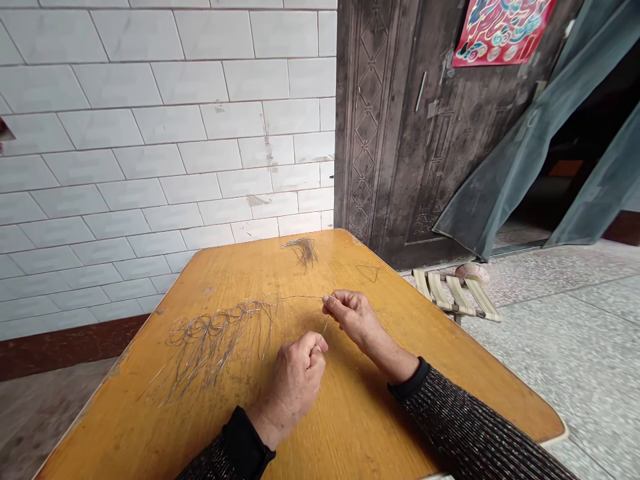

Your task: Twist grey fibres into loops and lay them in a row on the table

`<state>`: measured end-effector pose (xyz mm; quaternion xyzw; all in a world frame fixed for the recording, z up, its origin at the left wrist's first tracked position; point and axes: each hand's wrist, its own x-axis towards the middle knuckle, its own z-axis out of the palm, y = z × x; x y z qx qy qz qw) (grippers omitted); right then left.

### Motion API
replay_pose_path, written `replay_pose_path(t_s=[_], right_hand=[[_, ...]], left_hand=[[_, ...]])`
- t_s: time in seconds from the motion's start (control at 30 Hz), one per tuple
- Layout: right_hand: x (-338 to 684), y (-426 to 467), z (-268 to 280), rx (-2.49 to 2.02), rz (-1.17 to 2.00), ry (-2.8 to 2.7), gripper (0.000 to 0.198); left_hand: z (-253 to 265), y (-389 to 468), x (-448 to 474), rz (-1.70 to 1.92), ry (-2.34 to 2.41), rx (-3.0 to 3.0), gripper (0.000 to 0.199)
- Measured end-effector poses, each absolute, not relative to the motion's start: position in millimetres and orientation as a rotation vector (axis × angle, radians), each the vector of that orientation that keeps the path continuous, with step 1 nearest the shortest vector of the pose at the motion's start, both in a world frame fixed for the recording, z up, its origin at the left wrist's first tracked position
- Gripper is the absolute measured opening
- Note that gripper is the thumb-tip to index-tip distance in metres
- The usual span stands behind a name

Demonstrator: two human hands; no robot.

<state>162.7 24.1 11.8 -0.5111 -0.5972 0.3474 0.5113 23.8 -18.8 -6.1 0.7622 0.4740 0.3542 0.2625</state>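
Between my two hands runs a thin wire (326, 325), short and slanting. My right hand (353, 315) pinches it near its upper end, and a strand stretches left from those fingertips toward the pile. Closer to me, my left hand (299, 373) is closed in a loose fist around the wire's lower end; its fingers partly hide the grip. To the left on the table lies a row of looped wires (215, 330), their circles overlapping along the top and long loose ends trailing toward me.
A bundle of straight wires (303, 250) lies near the table's far edge, and a bent wire piece (369, 271) lies to its right. The wooden table (400, 373) stands against a tiled wall (200, 127). A strapped stool (455, 293) is on the floor beyond its right edge.
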Motion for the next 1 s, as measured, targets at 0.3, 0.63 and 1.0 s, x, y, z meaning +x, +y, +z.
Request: replay_pose_path(t_s=[0.3,0.63,1.0], right_hand=[[167,30,13,-1.136,1.003,-1.253,0.032],[170,34,13,-1.041,1.023,-1.166,0.033],[182,41,13,-0.981,1.005,-1.092,0.033]], left_hand=[[-4,-22,26,0.869,1.036,1.603,0.025],[-3,-32,29,0.728,0.972,1.577,0.024],[-3,-34,27,0.577,0.953,1.653,0.024]])
